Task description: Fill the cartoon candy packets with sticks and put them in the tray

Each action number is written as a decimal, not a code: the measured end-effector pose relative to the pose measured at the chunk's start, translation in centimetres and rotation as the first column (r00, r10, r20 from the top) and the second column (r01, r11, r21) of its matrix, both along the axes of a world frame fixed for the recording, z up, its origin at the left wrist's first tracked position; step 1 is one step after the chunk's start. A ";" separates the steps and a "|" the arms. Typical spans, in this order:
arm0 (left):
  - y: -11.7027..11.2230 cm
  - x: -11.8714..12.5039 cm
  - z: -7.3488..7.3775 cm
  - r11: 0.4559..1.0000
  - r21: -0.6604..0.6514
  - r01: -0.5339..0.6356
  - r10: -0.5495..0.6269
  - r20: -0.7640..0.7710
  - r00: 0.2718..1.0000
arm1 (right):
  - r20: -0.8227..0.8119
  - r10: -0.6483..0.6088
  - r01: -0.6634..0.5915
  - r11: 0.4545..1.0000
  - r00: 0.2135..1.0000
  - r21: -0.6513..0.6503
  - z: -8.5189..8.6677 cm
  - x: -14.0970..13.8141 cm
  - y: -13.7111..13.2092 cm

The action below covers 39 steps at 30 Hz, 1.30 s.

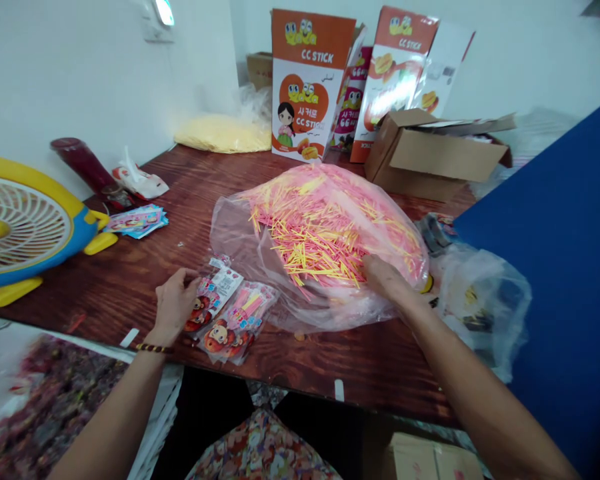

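A big clear plastic bag [240, 230] lies on the wooden table, its mouth spread toward the left. Inside is a heap of thin pink and yellow sticks [313, 250]. My right hand [381, 275] reaches into the heap's right side, and its fingertips are hidden there. Left of the bag, my left hand [176, 301] has its fingers curled together at the edge of a printed packet [205, 303] with a cartoon figure. Overlapping that one is a second clear printed packet [237, 327], with pink and yellow sticks showing through it.
A yellow and blue fan [55, 223] stands at left, near a stack of printed sachets [139, 220]. Behind the bag are printed cartons [305, 87], an open cardboard box [430, 157] and a yellow-filled bag [220, 133]. A blue panel [565, 267] borders the right.
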<state>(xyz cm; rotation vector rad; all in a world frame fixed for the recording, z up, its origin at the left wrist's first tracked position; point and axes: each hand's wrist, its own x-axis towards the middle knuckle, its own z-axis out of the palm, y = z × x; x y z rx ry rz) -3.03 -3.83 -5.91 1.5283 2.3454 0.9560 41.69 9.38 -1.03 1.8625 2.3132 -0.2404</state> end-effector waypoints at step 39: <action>-3.0 6.9 7.7 0.952 0.187 0.242 -0.306 0.552 0.776 | -0.955 -0.050 -0.022 0.998 0.292 -0.059 -2.7 -9.9 -8.4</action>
